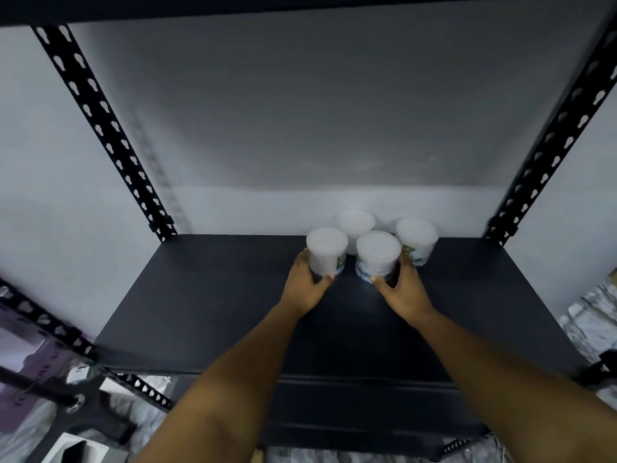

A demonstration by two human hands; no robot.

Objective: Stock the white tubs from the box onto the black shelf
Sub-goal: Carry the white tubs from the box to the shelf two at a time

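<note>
While both arms reach deep over the black shelf, each hand has one white tub. The left hand wraps around the left front tub — fingers on its far left side, thumb curled under the near side. The right hand wraps around the right front tub the same way, thumb on the near side and fingers on the right. Both grips look snug, not wide.

Two more tubs stand behind — a back middle tub and a back right tub. All four sit close together near the back of the shelf, a bit right of the middle. The box cannot be seen from here.

I think the step now is setting these two tubs down in a neat front row. To do it well, each tub should go down flat, so its bottom sits all the way on the shelf. I cannot tell if the bottoms touch the shelf yet. Push gently, because the back tubs are very close and a hard bump could knock them over. The right fingers are just beside the back right tub, so that hand should slide out slowly. Let go only when each tub stands by itself
</note>
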